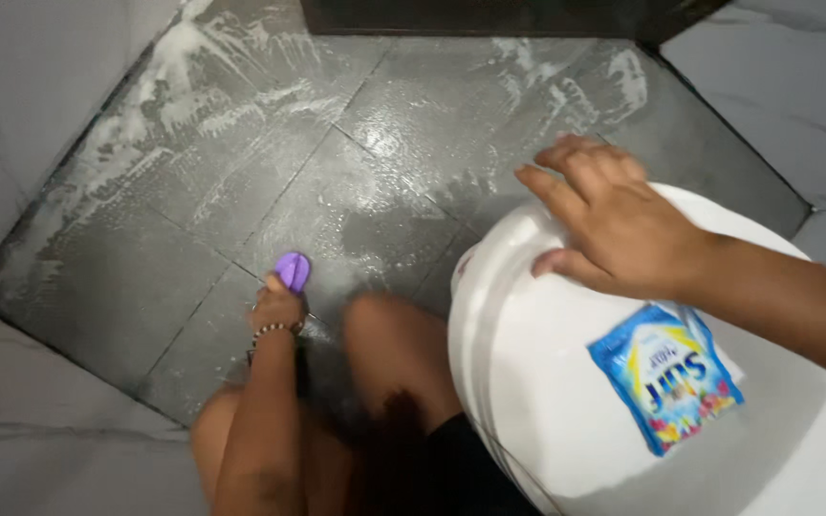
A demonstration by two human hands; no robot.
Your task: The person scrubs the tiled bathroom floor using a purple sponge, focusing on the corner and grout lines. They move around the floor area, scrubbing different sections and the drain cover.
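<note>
My left hand (pixel 277 306) is closed around a purple scrub brush (pixel 293 270), pressing it down on the wet grey tiled floor (pixel 241 172). A beaded bracelet sits on that wrist. My right hand (pixel 604 225) rests flat with spread fingers on the front edge of a white toilet lid (pixel 537 382). A blue detergent sachet (pixel 666 375) lies on the lid, just below my right forearm. My bare knees show between the two arms, low in the view.
White soapy foam (pixel 174 96) streaks the floor tiles at the upper left and top middle. Pale grey tiled walls (pixel 31 86) close in on the left and right. A dark doorway threshold (pixel 470 17) runs along the top.
</note>
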